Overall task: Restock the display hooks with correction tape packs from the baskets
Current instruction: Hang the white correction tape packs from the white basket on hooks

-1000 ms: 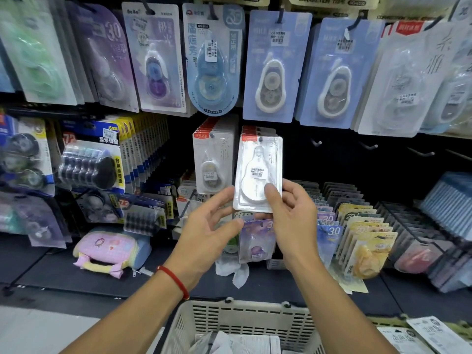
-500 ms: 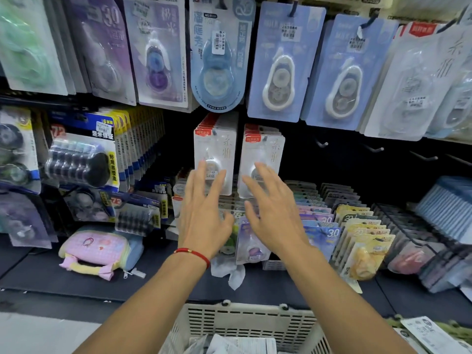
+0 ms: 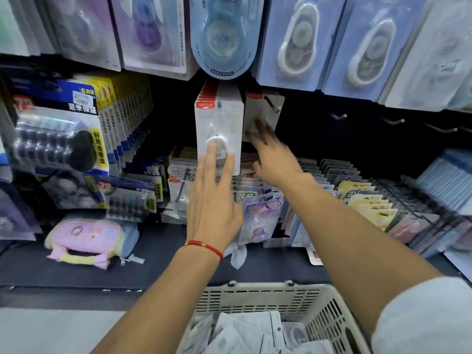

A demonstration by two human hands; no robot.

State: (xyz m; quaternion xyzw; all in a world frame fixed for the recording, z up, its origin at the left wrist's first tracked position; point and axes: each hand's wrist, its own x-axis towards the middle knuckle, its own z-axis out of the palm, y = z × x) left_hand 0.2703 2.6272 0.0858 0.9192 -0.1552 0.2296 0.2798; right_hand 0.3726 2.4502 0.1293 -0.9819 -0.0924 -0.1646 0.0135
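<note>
L hand (image 3: pixel 213 200) is flat, fingers straight, w/ fingertips (image 3: pixel 211 155) pressing the front of the white correction tape pack (image 3: pixel 219 129) that hangs foremost on its display hook, red strip at top. R hand (image 3: pixel 274 155) is just right of that pack, fingers spread and extended, tips touching the next stack of same-type packs (image 3: pixel 263 111), pushed back on the neighbouring hook (image 3: pixel 272 106); blur there, so can't tell how firmly it presses; it grips nothing. Red string bracelet (image 3: pixel 204 246) on L wrist. Below the white pack, at frame bottom, a beige plastic basket (image 3: pixel 258 297) w/ slotted walls holds more clear-wrapped packs (image 3: pixel 245 333). Right of the white pack, bare hooks (image 3: pixel 338 116) stick out from the dark back panel. Above it hangs a row of larger blister cards: a round blue correction tape (image 3: pixel 222 37) directly over it, pale blue cards w/ white dispensers (image 3: pixel 297 39) further right. Left of the pack, blue-yellow multi-packs (image 3: pixel 58 134) hang in a deep row. Lower left of it, a pink pencil pouch (image 3: pixel 84 238) lies on the dark shelf (image 3: pixel 158 264). Lower right, slanted racks of purple and yellow carded packs (image 3: pixel 367 208).
</note>
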